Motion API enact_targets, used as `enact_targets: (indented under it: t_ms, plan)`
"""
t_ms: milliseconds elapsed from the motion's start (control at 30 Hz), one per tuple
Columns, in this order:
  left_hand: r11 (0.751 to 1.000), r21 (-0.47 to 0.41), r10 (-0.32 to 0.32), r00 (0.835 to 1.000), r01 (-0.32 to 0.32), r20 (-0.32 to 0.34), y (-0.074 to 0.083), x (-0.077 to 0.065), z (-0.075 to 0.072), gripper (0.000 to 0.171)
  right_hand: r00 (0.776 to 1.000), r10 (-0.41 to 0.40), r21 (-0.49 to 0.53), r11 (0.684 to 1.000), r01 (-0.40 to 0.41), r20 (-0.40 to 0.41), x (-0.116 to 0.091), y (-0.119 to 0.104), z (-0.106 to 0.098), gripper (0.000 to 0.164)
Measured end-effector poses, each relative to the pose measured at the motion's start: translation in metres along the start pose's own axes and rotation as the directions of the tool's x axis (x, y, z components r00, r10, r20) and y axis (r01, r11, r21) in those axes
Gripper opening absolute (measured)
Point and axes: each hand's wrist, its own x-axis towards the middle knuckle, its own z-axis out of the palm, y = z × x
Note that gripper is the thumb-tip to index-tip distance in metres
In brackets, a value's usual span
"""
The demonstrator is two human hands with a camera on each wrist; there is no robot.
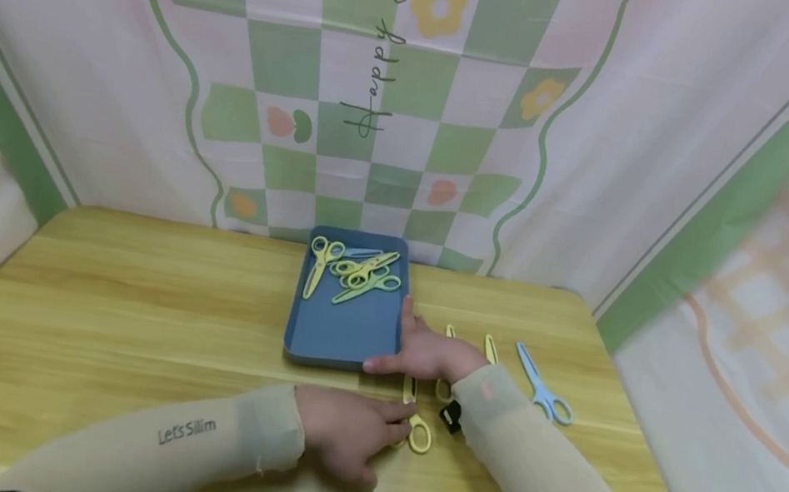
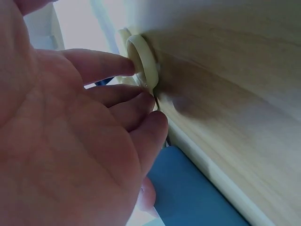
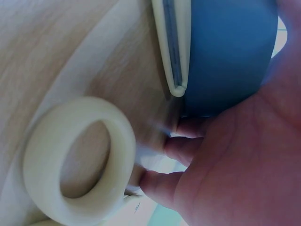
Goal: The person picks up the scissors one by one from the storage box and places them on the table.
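Head view: the left hand [image 1: 347, 434] is flat and loose, its fingers [image 1: 396, 411] almost straight and lying over a yellow pair of scissors [image 1: 410, 389] in the lower centre of the frame, with no grip taken. The scissors lie at the fingertips, right of the palm. Their long axis runs up the frame, across the line of the fingers: handle rings low, tip high. The left hand is nearer the rings; its wrist view shows the index fingertip at a ring, the thumb well apart.

The right hand [image 1: 429, 355] is nearer the tip. Its fingers are spread and hold nothing curled, resting against the right wall and lower right corner of the blue tray [image 1: 343, 345]. In the right wrist view the blade tip is just beside that tray; contact I cannot tell.

In the tray, a yellow pair [image 1: 318, 271] stands along the left wall, and yellow, green and blue pairs overlap at the top; the lower part is bare.

Further right on the counter [image 1: 190, 301] are two yellow pairs, partly behind the right sleeve [image 1: 526, 441], a black object [image 1: 450, 416] and a blue pair [image 1: 534, 373].
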Motion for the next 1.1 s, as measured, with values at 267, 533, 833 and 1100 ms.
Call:
enact_targets:
  t_ms: [267, 533, 833, 1100]
  plan:
    - [1.0, 0.01, 0.002, 1.0, -0.002, -0.003, 0.0, -0.003, -0.002, 0.079, 1.0, 0.005, 0.005, 1.0, -0.005, -0.009, -0.001, -0.001, 0.0, 0.135]
    - [0.997, 0.043, 0.058, 0.998, -0.057, -0.008, 0.002, -0.01, -0.009, 0.072, 1.0, 0.016, -0.012, 1.0, -0.016, -0.004, 0.0, 0.0, 0.001, 0.134]
    - [0.961, -0.16, 0.204, 0.968, -0.227, -0.147, -0.026, -0.029, -0.068, 0.05, 1.0, -0.017, -0.043, 0.999, 0.017, 0.013, -0.004, 0.0, -0.005, 0.118]
    - [0.979, -0.17, -0.148, 0.96, 0.109, -0.239, -0.086, -0.026, -0.091, 0.065, 0.999, -0.032, -0.012, 0.999, 0.032, 0.025, 0.0, 0.002, -0.003, 0.133]
